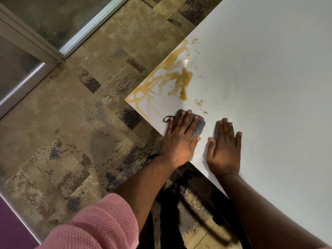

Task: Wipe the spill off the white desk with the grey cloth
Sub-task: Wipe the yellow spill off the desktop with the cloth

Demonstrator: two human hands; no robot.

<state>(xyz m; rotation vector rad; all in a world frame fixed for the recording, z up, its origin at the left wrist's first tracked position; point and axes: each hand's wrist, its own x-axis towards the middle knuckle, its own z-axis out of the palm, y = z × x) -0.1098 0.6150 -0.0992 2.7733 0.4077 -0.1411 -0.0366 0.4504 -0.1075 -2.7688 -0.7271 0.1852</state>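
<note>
Left hand (179,139) pressed flat on the grey cloth (200,125), right hand (225,150) spread flat and empty on the counter (260,78); a careless swipe could shove that brown spill (172,78) off the corner mid-frame onto the carpet (80,114).

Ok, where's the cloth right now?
Head view: the cloth lies flat under the left hand, near the desk corner, just below the spill.
</note>
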